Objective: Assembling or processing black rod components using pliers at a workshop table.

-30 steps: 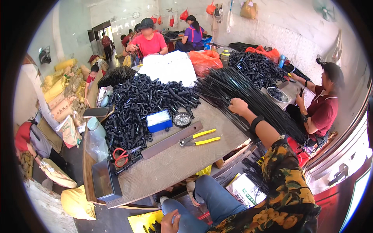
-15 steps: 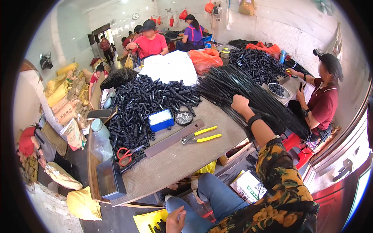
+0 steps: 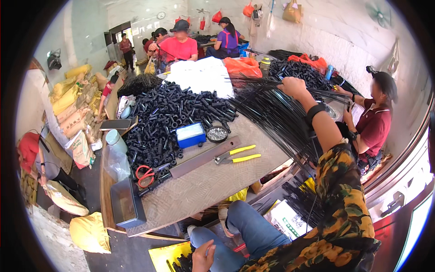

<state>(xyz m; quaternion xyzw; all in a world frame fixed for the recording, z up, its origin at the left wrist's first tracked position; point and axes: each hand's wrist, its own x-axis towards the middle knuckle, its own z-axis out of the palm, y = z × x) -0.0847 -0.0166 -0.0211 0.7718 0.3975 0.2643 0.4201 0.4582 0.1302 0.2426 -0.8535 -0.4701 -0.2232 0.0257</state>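
Note:
My right hand (image 3: pixel 293 87) is raised over the far right of the table, closed round several thin black rods. Their ends stick out on both sides of the fist, lifted above the bundle of long black rods (image 3: pixel 267 109). Low in the view, beside my knee, my left hand (image 3: pixel 204 257) has loosely bent fingers with nothing visible in them. Near it lies a yellow sheet (image 3: pixel 161 258) with short black pieces (image 3: pixel 183 262) on it. A large heap of black tubular parts (image 3: pixel 167 113) covers the table's left half.
On the table (image 3: pixel 195 190) are yellow-handled pincers (image 3: pixel 238 155), red-handled scissors (image 3: pixel 145 177), a flat metal bar (image 3: pixel 204 158), a blue box (image 3: pixel 190 136), a round dish (image 3: pixel 216 133) and a grey bin (image 3: pixel 127 204). A co-worker in maroon (image 3: pixel 374 122) sits close on the right.
My right hand has risen and moved slightly right and away, lifting rods that now fan out from the bundle. My left hand stays low by my knee.

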